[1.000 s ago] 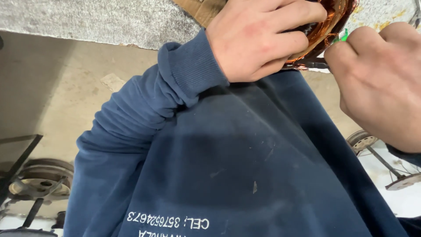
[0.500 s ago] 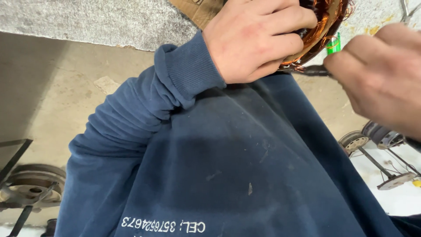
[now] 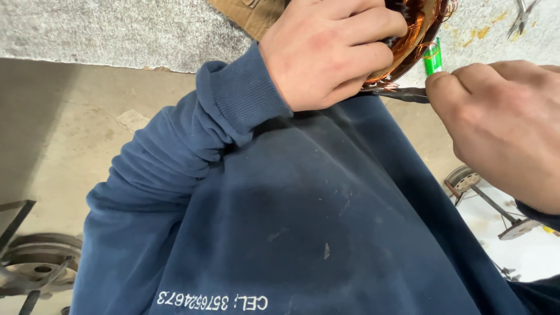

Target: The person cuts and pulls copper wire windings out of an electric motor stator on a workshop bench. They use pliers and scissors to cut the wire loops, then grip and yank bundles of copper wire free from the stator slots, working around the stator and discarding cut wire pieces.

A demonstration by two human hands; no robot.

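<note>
A navy sweatshirt (image 3: 303,221) fills the view. At top, the left hand (image 3: 329,49) curls tight around a copper-wire coil (image 3: 417,38). Beside it, the right hand (image 3: 504,125) pinches a dark tool (image 3: 405,93) touching the coil, a green piece (image 3: 432,58) just above.

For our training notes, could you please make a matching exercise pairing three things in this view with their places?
Things:
1. Round coil of copper wire
2. Small green tube-shaped piece
3. Rusty metal wheel

Places:
A. On the floor, bottom left
B. Under the left hand
C. Just above the right hand fingertips

Pairs: 1-B, 2-C, 3-A
</note>
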